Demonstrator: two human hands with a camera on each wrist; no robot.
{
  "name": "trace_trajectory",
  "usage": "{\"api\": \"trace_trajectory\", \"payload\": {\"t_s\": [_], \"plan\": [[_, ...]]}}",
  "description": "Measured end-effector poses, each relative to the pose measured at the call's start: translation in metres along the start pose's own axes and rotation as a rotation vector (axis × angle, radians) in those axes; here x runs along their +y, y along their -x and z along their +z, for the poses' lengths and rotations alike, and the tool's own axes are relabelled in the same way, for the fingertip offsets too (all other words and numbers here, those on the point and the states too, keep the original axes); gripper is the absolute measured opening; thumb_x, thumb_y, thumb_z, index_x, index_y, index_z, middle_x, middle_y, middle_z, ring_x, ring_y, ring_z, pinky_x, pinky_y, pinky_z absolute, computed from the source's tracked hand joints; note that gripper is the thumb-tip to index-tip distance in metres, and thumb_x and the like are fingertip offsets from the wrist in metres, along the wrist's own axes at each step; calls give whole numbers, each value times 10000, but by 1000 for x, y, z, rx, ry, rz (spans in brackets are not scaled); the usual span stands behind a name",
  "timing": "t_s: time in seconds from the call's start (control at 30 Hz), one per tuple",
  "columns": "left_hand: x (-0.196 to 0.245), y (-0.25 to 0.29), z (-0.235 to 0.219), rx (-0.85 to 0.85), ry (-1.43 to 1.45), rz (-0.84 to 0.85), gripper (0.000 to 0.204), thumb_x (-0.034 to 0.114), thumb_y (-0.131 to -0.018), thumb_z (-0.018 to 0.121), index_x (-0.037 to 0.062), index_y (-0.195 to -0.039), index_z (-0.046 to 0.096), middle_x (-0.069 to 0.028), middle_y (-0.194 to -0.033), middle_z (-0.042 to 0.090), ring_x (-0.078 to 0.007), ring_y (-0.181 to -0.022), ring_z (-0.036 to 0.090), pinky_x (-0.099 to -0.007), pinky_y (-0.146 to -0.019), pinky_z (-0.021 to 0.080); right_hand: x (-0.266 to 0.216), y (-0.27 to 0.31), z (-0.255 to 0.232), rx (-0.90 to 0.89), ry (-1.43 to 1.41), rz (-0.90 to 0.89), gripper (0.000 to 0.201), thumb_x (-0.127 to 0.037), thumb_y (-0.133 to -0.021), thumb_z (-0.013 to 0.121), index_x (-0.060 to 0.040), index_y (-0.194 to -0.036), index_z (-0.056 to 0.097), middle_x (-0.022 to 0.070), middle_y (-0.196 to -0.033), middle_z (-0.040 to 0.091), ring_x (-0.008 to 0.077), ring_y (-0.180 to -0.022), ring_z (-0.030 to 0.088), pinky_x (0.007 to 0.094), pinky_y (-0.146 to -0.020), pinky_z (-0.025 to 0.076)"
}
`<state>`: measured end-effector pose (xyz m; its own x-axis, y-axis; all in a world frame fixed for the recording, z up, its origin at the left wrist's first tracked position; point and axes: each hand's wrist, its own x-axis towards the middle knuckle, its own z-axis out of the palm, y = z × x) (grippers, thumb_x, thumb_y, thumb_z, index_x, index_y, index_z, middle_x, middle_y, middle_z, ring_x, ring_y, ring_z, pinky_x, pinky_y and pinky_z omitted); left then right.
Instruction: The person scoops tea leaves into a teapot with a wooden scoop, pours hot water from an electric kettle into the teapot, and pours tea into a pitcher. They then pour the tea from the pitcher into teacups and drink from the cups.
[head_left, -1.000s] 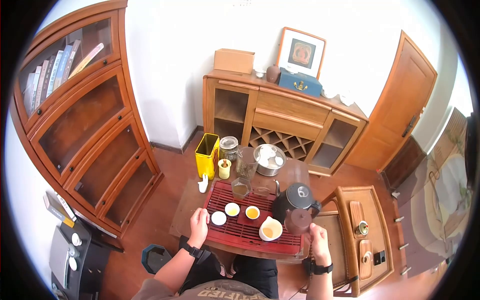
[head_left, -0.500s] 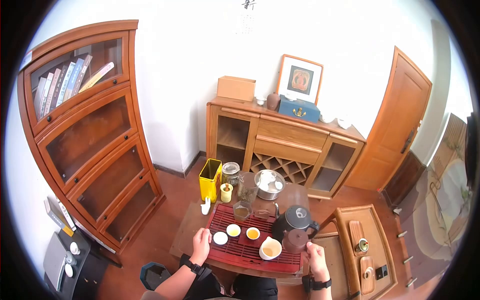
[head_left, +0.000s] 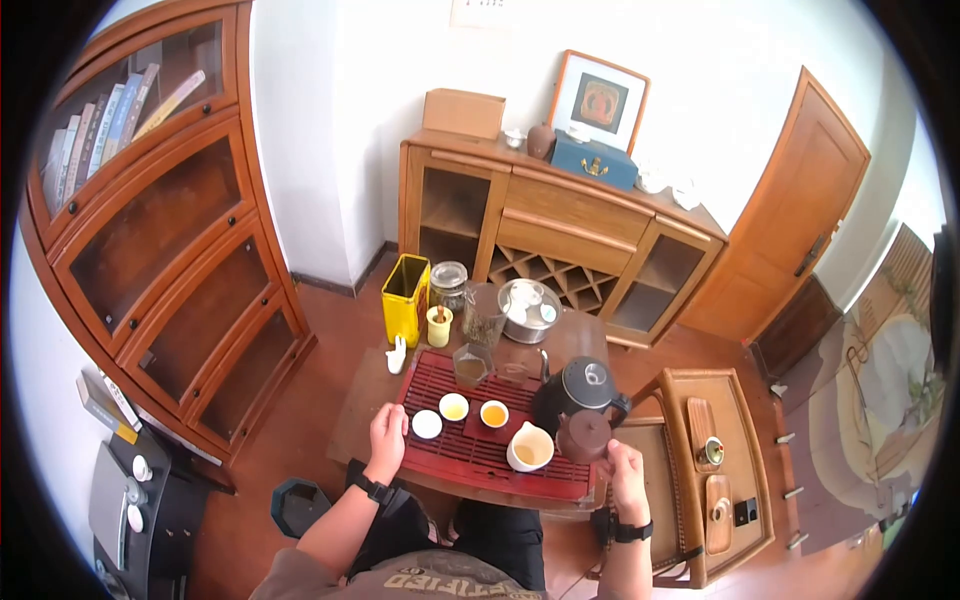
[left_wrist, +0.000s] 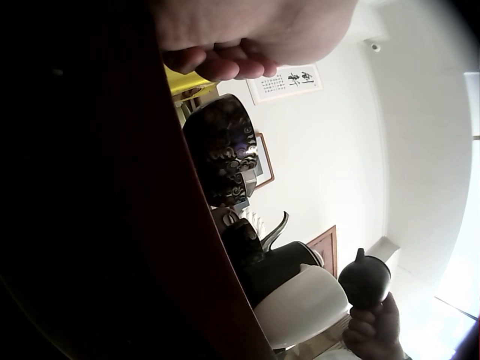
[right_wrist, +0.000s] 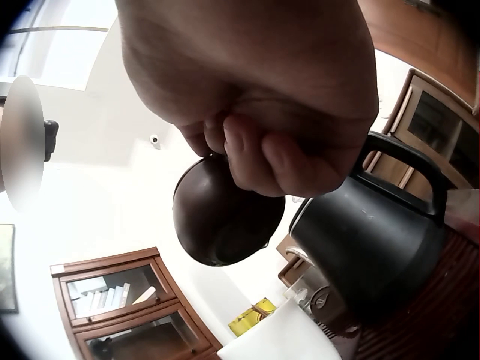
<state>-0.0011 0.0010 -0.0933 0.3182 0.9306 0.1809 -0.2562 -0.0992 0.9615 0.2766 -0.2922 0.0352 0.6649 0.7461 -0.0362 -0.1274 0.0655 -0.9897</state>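
My right hand (head_left: 628, 472) grips the handle of a small brown teapot (head_left: 583, 436), held up at the right end of the red slatted tea tray (head_left: 470, 470). In the right wrist view the round teapot body (right_wrist: 225, 217) hangs past my curled fingers. A white pitcher (head_left: 530, 447) with amber tea stands just left of it. Two small white cups with yellow tea, the left cup (head_left: 453, 407) and right cup (head_left: 494, 414), stand near a white lidded-looking round piece (head_left: 427, 424). My left hand (head_left: 388, 440) is loosely curled and holds nothing, beside the tray's left edge.
A black kettle (head_left: 578, 388) stands behind the teapot. Toward the back are a glass hexagonal vessel (head_left: 470, 366), a yellow tin (head_left: 407, 305), a glass jar (head_left: 449, 285) and a steel basin (head_left: 530, 318) with white cups. A rattan cart (head_left: 735, 420) stands to the right.
The head view tilts up and then back down. The teapot stays raised beside the pitcher in my right hand, and my left hand stays near the tray's left edge.
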Motion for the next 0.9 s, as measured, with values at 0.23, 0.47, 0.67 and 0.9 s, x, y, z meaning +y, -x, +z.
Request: {"api": "trace_trajectory", "payload": {"t_s": [0.23,0.47,0.67,0.9], "plan": [[-8,1,-2,-4,15,-20,326,187,-1113,488,72,-808,503,21,-735,477,-70,-672,441,-245,-631,376,-3,3,3,20,-21,-11,458,-212,-1102,555,-143,-666,433,-79,-663,378,37,-580,313,244,-520,237],[-3,0,0,-8,9,-22,334,196,-1121,488,73,-810,498,27,-747,471,-65,-678,433,-243,-636,377,1,2,2,-9,-37,-28,456,-228,-1096,560,-136,-667,436,-86,-649,365,37,-579,307,250,-514,234],[-4,-1,0,-11,-10,-29,325,192,-1123,487,76,-819,496,30,-747,470,-64,-679,433,-240,-639,374,-2,0,1,34,38,-27,468,-217,-1096,550,-135,-655,417,-83,-642,363,38,-571,313,254,-512,238],[-5,-1,-3,-18,-15,-18,320,190,-1118,493,74,-820,504,28,-753,483,-62,-684,441,-239,-642,388,3,-3,-6,21,72,-29,485,-212,-1097,548,-134,-644,391,-94,-632,328,40,-577,270,267,-523,218]]}}
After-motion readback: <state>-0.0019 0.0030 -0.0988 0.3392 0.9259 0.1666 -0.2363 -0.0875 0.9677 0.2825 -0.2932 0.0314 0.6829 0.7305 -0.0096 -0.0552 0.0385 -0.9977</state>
